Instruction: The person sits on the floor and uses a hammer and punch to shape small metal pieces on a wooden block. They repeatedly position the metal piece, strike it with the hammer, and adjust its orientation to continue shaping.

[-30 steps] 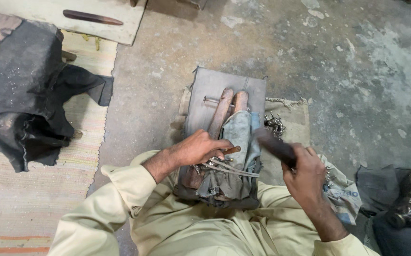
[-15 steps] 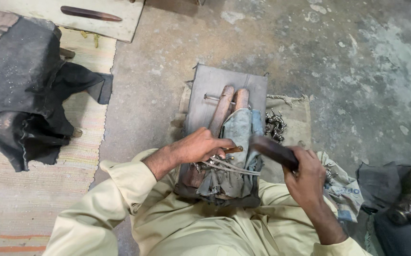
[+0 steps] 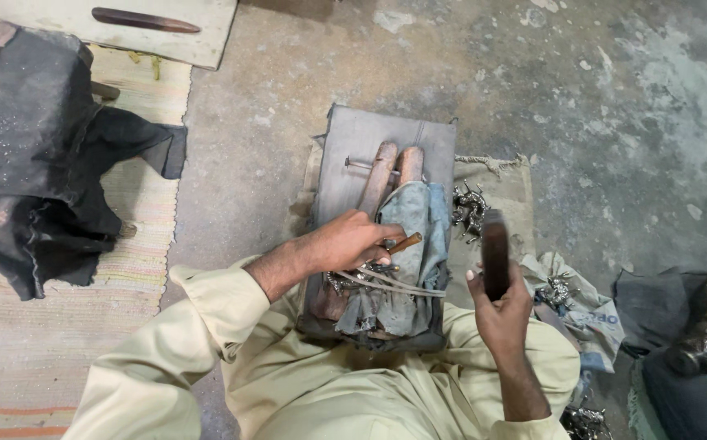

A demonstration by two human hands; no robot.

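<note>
Sitting on a concrete floor (image 3: 304,73), with a grey board (image 3: 370,134) lying across the lap. Left hand (image 3: 349,243) pressing a small brown-handled tool (image 3: 402,243) onto a blue-grey cloth (image 3: 414,220) beside two wooden sticks (image 3: 390,167). Right hand (image 3: 500,314) gripping a dark block (image 3: 495,253), lifted upright just right of the board. Small metal pieces (image 3: 469,208) lying on a sack (image 3: 504,187); dark cloth (image 3: 35,163) resting far left on a striped mat (image 3: 60,342).

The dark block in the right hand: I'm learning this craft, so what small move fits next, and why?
Probably a short downward tap. The right hand holds the dark block raised beside the bench, while the left hand pins a small tool against the cloth-wrapped piece.
</note>
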